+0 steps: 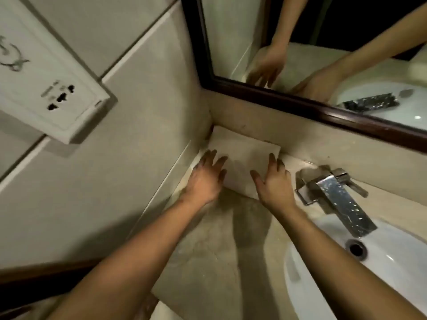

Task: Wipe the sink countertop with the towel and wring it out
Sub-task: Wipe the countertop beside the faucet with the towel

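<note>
The left hand (205,179) lies flat with its fingers spread, pressing on the left edge of the towel (245,162). The right hand (272,183) lies the same way, fingers straight and apart, on the towel's right edge. Neither hand curls round anything.

The pale towel is spread flat between them on the countertop (215,250), pushed into the back corner where the tiled side wall (138,112) meets the low backsplash under the mirror (323,42).

Just right of the right hand stands the chrome faucet (339,195), its spout reaching over the white sink (392,273). The mirror shows both hands reflected. A white socket plate (46,93) sits on the tiled wall, well to the left.
</note>
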Tool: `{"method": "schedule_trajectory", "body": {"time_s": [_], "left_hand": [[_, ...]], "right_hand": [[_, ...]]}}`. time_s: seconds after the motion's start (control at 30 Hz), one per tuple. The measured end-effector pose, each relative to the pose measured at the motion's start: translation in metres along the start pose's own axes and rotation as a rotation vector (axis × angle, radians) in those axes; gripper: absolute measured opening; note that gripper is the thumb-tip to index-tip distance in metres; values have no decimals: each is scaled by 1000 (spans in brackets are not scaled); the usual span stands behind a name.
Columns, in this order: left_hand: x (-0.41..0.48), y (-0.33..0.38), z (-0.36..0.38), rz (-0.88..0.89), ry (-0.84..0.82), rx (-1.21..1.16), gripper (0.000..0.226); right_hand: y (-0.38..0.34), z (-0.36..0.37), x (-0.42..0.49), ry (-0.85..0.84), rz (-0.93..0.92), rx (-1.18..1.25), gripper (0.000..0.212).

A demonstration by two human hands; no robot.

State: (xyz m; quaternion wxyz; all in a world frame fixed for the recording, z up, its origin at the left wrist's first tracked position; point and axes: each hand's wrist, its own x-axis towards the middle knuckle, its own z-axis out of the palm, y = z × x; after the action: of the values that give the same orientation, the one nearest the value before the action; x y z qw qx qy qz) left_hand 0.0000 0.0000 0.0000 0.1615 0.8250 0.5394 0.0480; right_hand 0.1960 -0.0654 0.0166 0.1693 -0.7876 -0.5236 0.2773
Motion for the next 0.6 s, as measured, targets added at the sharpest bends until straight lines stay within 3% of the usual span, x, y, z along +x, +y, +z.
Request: {"method": "schedule_trajectory", "body": {"time_s": [0.27,0.5,0.6], "left_hand": [[51,-17,35,12,-205,134,65],[28,-20,55,91,-29,155,65],[19,-22,56,92,-54,114,65]], "right_hand": [[0,21,38,15,233,70,87],[4,29,12,42,222,104,77],[5,30,-4,43,294,119,78]]}}
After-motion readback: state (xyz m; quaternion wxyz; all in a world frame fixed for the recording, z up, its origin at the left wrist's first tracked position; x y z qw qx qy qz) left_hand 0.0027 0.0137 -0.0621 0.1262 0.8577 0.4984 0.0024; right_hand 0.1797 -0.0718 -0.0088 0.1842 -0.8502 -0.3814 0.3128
